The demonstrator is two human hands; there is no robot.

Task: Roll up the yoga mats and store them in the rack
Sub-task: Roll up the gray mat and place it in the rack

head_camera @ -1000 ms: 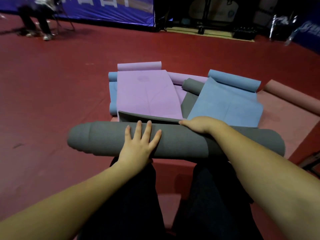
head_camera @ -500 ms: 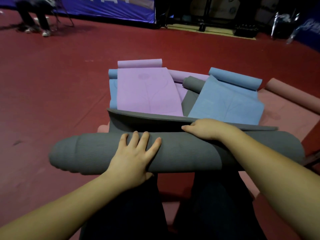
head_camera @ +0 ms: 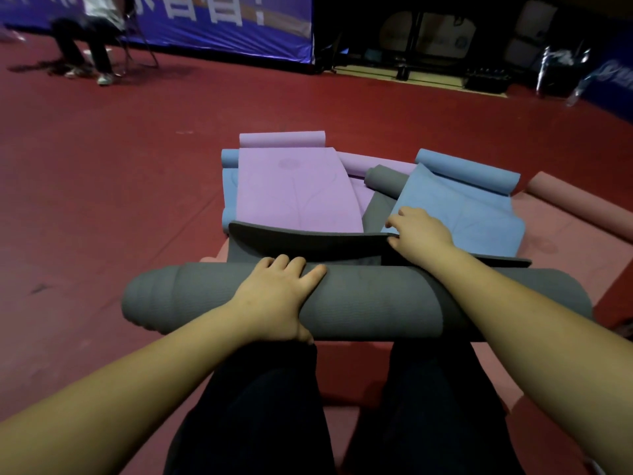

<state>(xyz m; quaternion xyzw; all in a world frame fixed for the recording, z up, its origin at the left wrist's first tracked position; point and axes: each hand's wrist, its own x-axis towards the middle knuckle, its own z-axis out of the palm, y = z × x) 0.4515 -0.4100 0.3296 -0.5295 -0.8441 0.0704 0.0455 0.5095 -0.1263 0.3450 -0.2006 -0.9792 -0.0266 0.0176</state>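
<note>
A thick grey yoga mat roll (head_camera: 376, 299) lies across my lap, its left end sticking out over the red floor. My left hand (head_camera: 277, 296) wraps over the roll near its middle, fingers curled on top and thumb underneath. The loose grey end flap (head_camera: 308, 243) stands lifted just beyond the roll, and my right hand (head_camera: 419, 234) grips its right part at the edge. Behind lie a purple mat (head_camera: 294, 190) and a blue mat (head_camera: 459, 214), both partly unrolled. No rack is in view.
A small grey roll (head_camera: 383, 181) sits between the purple and blue mats. A pink mat (head_camera: 579, 231) spreads at the right with its rolled end behind. A seated person (head_camera: 85, 46) is at the far left, by a blue banner (head_camera: 222, 25). Dark equipment lines the back wall.
The grey roll has come toward me and grown in view. The loose flap has lifted higher, and my right hand has moved forward from the roll onto the flap's edge.
</note>
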